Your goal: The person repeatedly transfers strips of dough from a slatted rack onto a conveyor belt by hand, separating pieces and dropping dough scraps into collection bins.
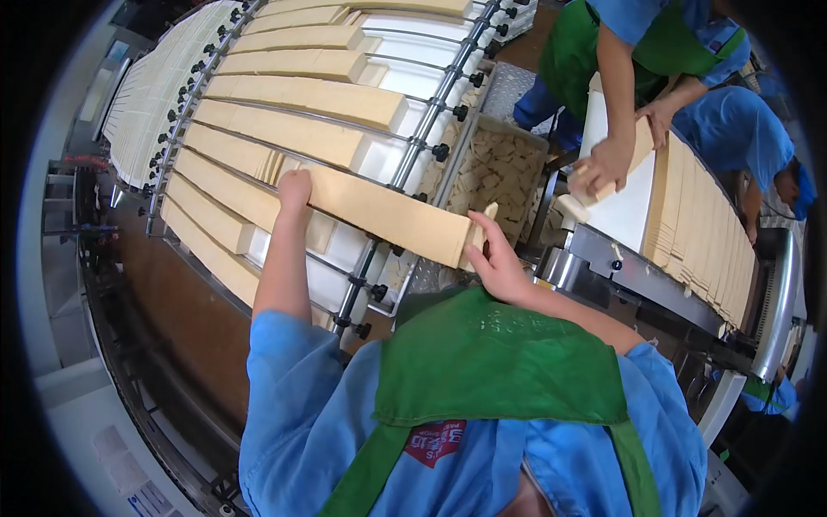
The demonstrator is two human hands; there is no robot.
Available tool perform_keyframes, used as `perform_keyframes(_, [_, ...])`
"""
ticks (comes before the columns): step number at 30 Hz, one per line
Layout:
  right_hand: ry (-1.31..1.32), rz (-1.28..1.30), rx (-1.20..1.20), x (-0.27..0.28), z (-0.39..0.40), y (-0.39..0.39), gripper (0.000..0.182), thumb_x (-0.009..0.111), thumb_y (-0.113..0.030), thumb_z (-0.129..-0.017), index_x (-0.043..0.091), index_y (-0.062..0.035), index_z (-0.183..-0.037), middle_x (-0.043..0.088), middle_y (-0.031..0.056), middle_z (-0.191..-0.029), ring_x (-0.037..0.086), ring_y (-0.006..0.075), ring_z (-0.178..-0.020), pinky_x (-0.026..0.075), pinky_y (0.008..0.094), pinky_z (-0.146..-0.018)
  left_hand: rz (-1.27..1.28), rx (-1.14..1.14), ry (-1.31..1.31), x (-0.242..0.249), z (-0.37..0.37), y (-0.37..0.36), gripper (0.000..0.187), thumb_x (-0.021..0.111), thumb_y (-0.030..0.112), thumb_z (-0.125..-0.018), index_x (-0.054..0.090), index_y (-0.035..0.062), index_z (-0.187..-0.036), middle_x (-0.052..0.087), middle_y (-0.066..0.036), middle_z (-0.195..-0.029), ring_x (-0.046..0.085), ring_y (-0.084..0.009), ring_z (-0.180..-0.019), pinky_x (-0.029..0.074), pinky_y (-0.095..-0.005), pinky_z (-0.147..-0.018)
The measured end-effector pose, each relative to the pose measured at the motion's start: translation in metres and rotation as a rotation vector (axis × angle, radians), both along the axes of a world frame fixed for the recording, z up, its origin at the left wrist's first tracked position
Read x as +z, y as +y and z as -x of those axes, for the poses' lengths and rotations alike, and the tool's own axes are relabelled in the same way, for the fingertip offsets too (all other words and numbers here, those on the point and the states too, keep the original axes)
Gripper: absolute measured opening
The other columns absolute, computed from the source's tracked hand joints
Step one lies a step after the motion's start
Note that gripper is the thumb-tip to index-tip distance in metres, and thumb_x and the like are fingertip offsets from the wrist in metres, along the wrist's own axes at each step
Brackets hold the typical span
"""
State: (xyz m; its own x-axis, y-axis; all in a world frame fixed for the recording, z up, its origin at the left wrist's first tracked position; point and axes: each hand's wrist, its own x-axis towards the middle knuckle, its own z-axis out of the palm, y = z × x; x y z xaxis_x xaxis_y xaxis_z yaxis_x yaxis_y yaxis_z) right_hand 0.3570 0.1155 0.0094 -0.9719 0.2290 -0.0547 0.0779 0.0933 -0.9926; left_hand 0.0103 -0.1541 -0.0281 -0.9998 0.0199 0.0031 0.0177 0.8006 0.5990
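Note:
A long pale-yellow slab stretches between my two hands, slanting across the conveyor's metal rails and jutting past its right edge. My left hand is closed on its far left end, next to a row of similar slabs lying in the lanes. At the near right end, my right hand wraps its fingers and thumb around the slab's end face. A small pale offcut sticks up just behind those fingers.
A bin of pale scraps stands right of the conveyor. Beyond it, a co-worker's hands handle slabs at a second belt carrying a row of upright slabs. Black clamp knobs line the rail.

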Motion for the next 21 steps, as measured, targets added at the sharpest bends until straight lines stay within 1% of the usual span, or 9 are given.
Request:
perform_keyframes(2, [0.003, -0.061, 0.003, 0.007, 0.018, -0.012, 0.051, 0.055, -0.012, -0.092, 0.037, -0.005, -0.138, 0.048, 0.0174, -0.125, 0.054, 0.0209, -0.089, 0.046, 0.0333, -0.081, 0.139, -0.04, 0.036, -0.004, 0.019, 0.0, 0.026, 0.05, 0.013, -0.084, 0.064, -0.0089, -0.081, 0.064, -0.029, -0.084, 0.064, -0.0353, -0.079, 0.05, -0.0418, -0.072])
perform_keyframes(3, [-0.037, -0.064, -0.01, 0.015, 0.022, -0.019, 0.052, 0.055, -0.01, -0.091, 0.036, -0.0048, -0.138, 0.048, 0.0178, -0.124, 0.055, 0.0229, -0.094, 0.045, 0.0337, -0.084, 0.207, -0.061, 0.054, -0.007, 0.026, 0.0, 0.026, 0.049, 0.012, -0.083, 0.064, -0.0088, -0.08, 0.063, -0.03, -0.085, 0.063, -0.0382, -0.08, 0.05, -0.0437, -0.073])
perform_keyframes(5, [-0.114, -0.063, -0.035, 0.028, 0.029, -0.03, 0.053, 0.056, -0.009, -0.089, 0.036, -0.0043, -0.138, 0.049, 0.0185, -0.124, 0.055, 0.0264, -0.102, 0.044, 0.0347, -0.089, 0.677, -0.408, 0.239, -0.027, 0.041, -0.022, 0.023, 0.048, 0.01, -0.085, 0.062, -0.0082, -0.082, 0.061, -0.03, -0.086, 0.062, -0.0401, -0.082, 0.05, -0.0468, -0.074])
perform_keyframes(8, [-0.067, -0.089, -0.082, 0.011, 0.037, -0.035, 0.054, 0.057, -0.008, -0.087, 0.036, -0.0035, -0.137, 0.05, 0.0201, -0.124, 0.055, 0.0304, -0.107, 0.043, 0.036, -0.092, 0.584, -0.416, 0.402, -0.069, 0.056, -0.049, 0.017, 0.046, 0.008, -0.09, 0.056, -0.0062, -0.09, 0.059, -0.026, -0.09, 0.06, -0.0416, -0.083, 0.048, -0.0491, -0.074])
perform_keyframes(10, [-0.034, -0.115, -0.101, 0.005, 0.04, -0.039, 0.054, 0.057, -0.007, -0.086, 0.037, -0.0033, -0.136, 0.051, 0.0213, -0.124, 0.054, 0.0323, -0.109, 0.043, 0.0368, -0.093, 0.335, -0.261, 0.449, -0.017, 0.012, -0.026, 0.017, 0.046, 0.009, -0.091, 0.053, -0.0066, -0.093, 0.059, -0.025, -0.09, 0.06, -0.041, -0.086, 0.048, -0.0478, -0.075])
perform_keyframes(13, [-0.04, -0.15, -0.082, 0.007, 0.052, -0.042, 0.055, 0.057, -0.008, -0.085, 0.036, -0.0035, -0.136, 0.051, 0.0236, -0.123, 0.054, 0.0343, -0.112, 0.043, 0.0373, -0.095, 0.405, -0.207, 0.378, 0.008, 0.001, -0.024, 0.02, 0.046, 0.014, -0.095, 0.052, -0.0053, -0.096, 0.059, -0.027, -0.097, 0.058, -0.0423, -0.092, 0.048, -0.0457, -0.08])
perform_keyframes(16, [-0.111, -0.055, -0.1, 0.001, 0.073, -0.056, 0.056, 0.056, -0.007, -0.084, 0.035, -0.0035, -0.136, 0.051, 0.0247, -0.123, 0.053, 0.0361, -0.113, 0.041, 0.0384, -0.098, 0.066, -0.032, 0.269, 0.037, -0.017, -0.009, 0.03, 0.044, 0.023, -0.099, 0.047, -0.006, -0.108, 0.06, -0.027, -0.097, 0.059, -0.0397, -0.091, 0.047, -0.0442, -0.082])
perform_keyframes(19, [-0.013, -0.198, -0.092, -0.009, 0.104, -0.08, 0.056, 0.055, -0.006, -0.084, 0.035, -0.0028, -0.136, 0.051, 0.0259, -0.122, 0.052, 0.0379, -0.114, 0.041, 0.0407, -0.099, -0.549, -0.188, 0.23, 0.054, -0.04, 0.023, 0.032, 0.046, 0.022, -0.098, 0.044, -0.0029, -0.119, 0.058, -0.021, -0.109, 0.058, -0.0307, -0.1, 0.045, -0.0399, -0.087])
perform_keyframes(21, [0.028, -0.311, -0.111, -0.009, 0.119, -0.092, 0.055, 0.055, -0.005, -0.084, 0.035, -0.0015, -0.135, 0.049, 0.0254, -0.125, 0.051, 0.0373, -0.117, 0.039, 0.0405, -0.102, -0.797, -0.453, -0.065, 0.075, -0.076, 0.043, 0.04, 0.051, 0.023, -0.096, 0.042, -0.0022, -0.127, 0.057, -0.017, -0.113, 0.054, -0.0254, -0.11, 0.044, -0.0358, -0.091])
